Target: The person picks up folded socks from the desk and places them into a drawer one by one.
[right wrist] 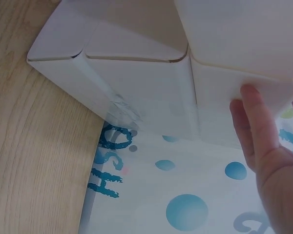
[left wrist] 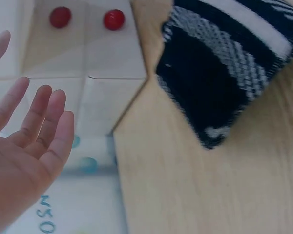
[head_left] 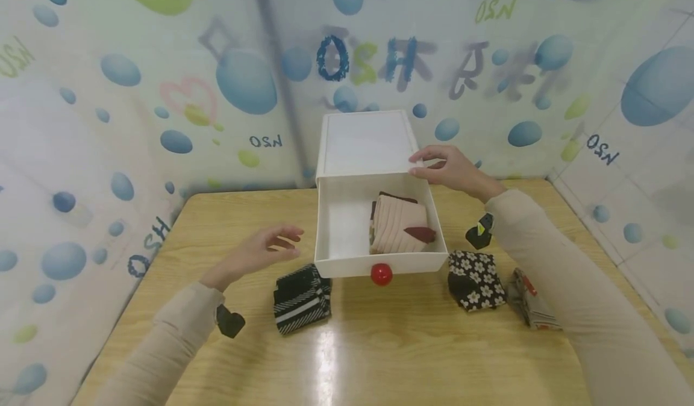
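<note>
A white box (head_left: 364, 144) stands against the back wall, its drawer (head_left: 341, 237) pulled forward with a red knob (head_left: 382, 274) on the front. Folded beige socks (head_left: 400, 219) with dark red parts lie in the drawer's right half. My right hand (head_left: 452, 168) touches the box's upper right side, fingers fairly straight against the side panel (right wrist: 234, 92). To the left of the drawer my left hand (head_left: 265, 252) hovers, holding nothing, fingers relaxed and apart. Beneath it, black-and-white striped socks (head_left: 302, 299) lie on the table by the drawer's front left corner.
Black socks with white flowers (head_left: 477, 279) lie right of the drawer on the wooden table (head_left: 379, 358). Grey-brown folded socks (head_left: 534, 303) are partly behind my right forearm. Patterned walls (head_left: 244, 147) enclose the table. The left wrist view catches two red knobs (left wrist: 114, 19).
</note>
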`<move>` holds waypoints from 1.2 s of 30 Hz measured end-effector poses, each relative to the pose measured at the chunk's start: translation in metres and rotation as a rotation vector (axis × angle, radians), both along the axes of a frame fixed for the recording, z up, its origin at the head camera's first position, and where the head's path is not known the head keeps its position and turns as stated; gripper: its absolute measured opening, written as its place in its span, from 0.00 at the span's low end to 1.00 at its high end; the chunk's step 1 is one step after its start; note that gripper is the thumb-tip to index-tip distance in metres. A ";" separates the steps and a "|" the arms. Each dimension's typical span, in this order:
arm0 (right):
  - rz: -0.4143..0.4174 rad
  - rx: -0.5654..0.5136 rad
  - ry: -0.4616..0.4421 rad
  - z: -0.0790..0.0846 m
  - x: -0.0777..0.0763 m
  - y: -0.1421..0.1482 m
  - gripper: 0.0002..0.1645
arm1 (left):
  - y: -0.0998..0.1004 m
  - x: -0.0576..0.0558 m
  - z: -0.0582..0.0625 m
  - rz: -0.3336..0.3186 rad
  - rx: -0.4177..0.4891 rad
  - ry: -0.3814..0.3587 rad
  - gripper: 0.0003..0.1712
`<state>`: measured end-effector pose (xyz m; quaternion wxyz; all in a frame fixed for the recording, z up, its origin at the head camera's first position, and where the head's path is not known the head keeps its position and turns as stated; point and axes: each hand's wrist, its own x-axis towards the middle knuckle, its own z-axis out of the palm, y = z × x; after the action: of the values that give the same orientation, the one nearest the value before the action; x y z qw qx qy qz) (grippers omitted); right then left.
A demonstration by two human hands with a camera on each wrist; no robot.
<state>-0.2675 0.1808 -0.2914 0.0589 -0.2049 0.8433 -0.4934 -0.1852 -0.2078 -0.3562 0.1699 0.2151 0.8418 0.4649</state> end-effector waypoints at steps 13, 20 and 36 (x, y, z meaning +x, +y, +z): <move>-0.011 0.007 -0.005 0.000 0.001 0.000 0.23 | -0.006 -0.002 -0.040 -0.029 -0.002 -0.033 0.30; -0.013 0.009 -0.005 0.000 0.001 0.000 0.24 | -0.007 -0.004 -0.057 -0.029 -0.014 -0.060 0.33; -0.015 0.001 -0.010 -0.003 -0.001 0.002 0.24 | -0.011 -0.005 -0.084 -0.089 -0.053 -0.098 0.33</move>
<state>-0.2690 0.1825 -0.2941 0.0593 -0.1962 0.8447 -0.4945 -0.1900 -0.2189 -0.4404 0.2370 0.2248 0.8342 0.4444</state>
